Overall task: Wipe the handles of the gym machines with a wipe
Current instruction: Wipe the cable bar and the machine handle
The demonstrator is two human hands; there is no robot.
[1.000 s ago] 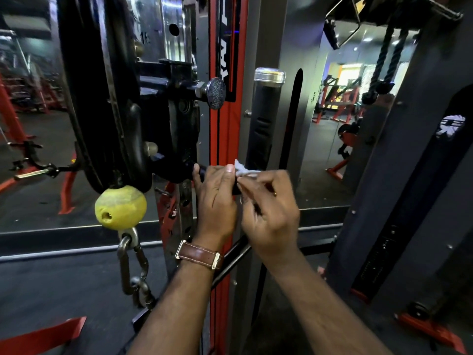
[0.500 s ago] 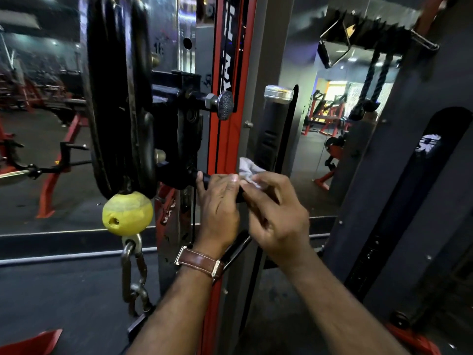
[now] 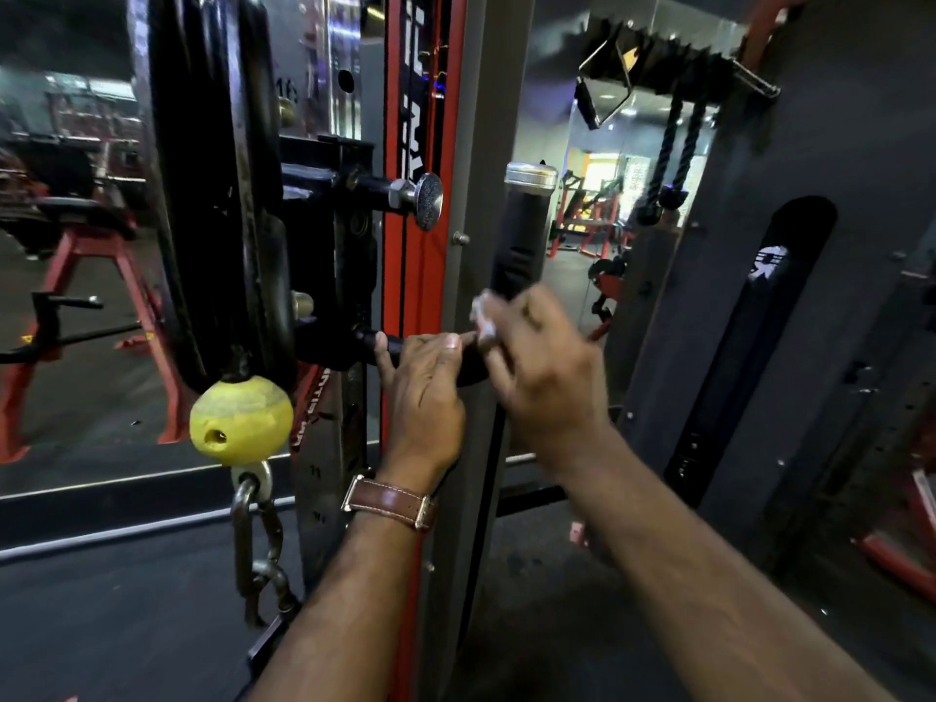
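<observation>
My left hand [image 3: 423, 385] grips horizontal handle [image 3: 372, 342], steadying it. My right hand [image 3: 544, 367], blurred, pinches wipe [image 3: 483, 319] just right of left fingertips. Advice: wrap wipe fully round grip, stroke along length, keep firm pressure.

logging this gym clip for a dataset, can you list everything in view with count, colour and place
horizontal handle: 1, black, centre, sticking out from the carriage
upright handle: 1, black with chrome cap, right of the red upright
wipe: 1, white, crumpled, at the base of the upright handle
weight plate: 1, black, upper left
ball stopper: 1, yellow, under the plate
chain: 1, dull metal, hanging below the ball
pin knob: 1, silver, centre
ropes: 2, black, hanging upper right
watch strap: 1, brown, left wrist
left hand: 1, grip on the horizontal handle
right hand: 1, blurred, pinching the wipe
</observation>
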